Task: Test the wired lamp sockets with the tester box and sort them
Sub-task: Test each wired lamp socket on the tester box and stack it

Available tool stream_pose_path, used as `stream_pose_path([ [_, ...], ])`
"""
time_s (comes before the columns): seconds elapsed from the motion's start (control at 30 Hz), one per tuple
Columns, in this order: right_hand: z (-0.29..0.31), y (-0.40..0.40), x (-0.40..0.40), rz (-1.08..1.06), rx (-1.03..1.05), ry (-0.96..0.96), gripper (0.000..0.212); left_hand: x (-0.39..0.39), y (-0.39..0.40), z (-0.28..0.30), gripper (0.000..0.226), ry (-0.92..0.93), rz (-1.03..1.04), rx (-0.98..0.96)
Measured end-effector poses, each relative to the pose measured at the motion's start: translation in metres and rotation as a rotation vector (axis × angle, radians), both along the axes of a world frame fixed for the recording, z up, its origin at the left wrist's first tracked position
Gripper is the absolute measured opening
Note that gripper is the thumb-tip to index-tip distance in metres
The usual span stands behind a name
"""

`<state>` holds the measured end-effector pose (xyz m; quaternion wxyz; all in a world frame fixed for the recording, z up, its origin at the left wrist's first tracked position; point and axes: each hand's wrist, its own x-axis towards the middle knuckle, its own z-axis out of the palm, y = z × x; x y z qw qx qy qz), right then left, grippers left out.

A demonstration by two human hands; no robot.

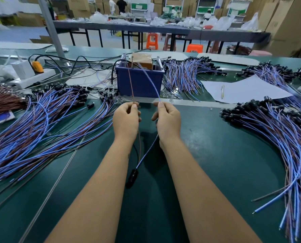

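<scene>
near the blue tester box (139, 81), left hand (126, 120) pinched brown lead (131, 86), right hand (167, 120) pinched blue lead (150, 79); risked slipping off contacts, giving false fail.

green table (216, 155), wired sockets (41, 123), blue box (139, 81)

Both hands raised side by side, left hand (126, 120) and right hand (168, 121) pinching.
</scene>
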<state>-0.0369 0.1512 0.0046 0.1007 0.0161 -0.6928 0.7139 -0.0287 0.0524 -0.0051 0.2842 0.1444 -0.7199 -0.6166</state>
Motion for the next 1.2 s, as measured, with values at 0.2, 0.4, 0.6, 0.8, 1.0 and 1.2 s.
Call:
stream_pose_path([
  [0.2, -0.001, -0.014, -0.006, -0.145, 0.011, -0.019, 0.024, 0.002, 0.0, 0.001, 0.015, -0.005, 0.051, 0.009],
  [0.4, -0.004, -0.001, -0.007, -0.158, -0.014, -0.012, 0.022, 0.003, -0.001, 0.001, 0.019, -0.017, 0.068, -0.04],
  [0.6, -0.006, 0.007, -0.01, -0.163, -0.029, -0.035, 0.023, 0.005, -0.006, 0.002, 0.026, -0.029, 0.109, -0.147],
  [0.8, -0.006, 0.006, -0.019, -0.15, 0.119, -0.027, 0.014, 0.004, -0.018, 0.001, 0.025, -0.033, 0.156, -0.047],
  [1.0, -0.009, 0.004, -0.023, -0.16, 0.175, -0.045, 0.013, -0.004, -0.023, -0.001, 0.025, -0.039, 0.18, -0.029],
  [1.2, -0.01, 0.006, -0.026, -0.218, 0.115, -0.043, 0.016, -0.008, -0.023, -0.003, 0.024, -0.029, 0.176, -0.003],
])
